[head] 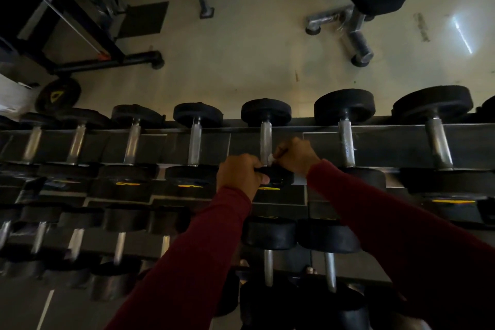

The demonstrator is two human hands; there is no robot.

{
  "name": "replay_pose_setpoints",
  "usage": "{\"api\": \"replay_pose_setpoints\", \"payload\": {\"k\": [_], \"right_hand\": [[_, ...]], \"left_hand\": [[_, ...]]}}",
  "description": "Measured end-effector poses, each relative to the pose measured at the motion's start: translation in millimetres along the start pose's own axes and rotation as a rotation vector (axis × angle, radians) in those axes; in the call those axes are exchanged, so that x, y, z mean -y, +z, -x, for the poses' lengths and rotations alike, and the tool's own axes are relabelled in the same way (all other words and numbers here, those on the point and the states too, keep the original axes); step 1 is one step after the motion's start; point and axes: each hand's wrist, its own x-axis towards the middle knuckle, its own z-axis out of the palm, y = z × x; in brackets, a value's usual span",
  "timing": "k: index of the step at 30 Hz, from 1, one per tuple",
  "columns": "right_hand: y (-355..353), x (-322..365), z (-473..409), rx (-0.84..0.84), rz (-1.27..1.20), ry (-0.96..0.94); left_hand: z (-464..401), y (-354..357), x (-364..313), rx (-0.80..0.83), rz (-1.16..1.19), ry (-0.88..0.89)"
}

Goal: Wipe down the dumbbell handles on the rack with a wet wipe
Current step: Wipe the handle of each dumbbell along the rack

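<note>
Your left hand (239,173) holds a closed grip on the near black head of the dumbbell (273,177) on the top row of the rack (388,142); your right hand (294,155) pinches the pale wet wipe (270,159) against the near end of its handle (266,139); the small bunched wipe may slip off the knurled steel cylinder; the round rubbery head could roll if you loosen your hold.

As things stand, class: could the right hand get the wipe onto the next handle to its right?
Probably yes: the right hand pinches the wipe, and the neighbouring handle lies bare with nothing between.
</note>
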Motion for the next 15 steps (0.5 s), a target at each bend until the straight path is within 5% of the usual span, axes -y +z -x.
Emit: {"api": "replay_pose_setpoints", "payload": {"k": [6,15], "right_hand": [[-2.7,12.6,6.9,-0.026,-0.078,-0.001],[19.8,74.5,-17.7,-0.085,0.473,-0.144]], "left_hand": [[1.5,-4.8,6.8,-0.034,0.118,0.009],[10.0,-0.9,50.8,0.007,0.543,-0.137]]}}
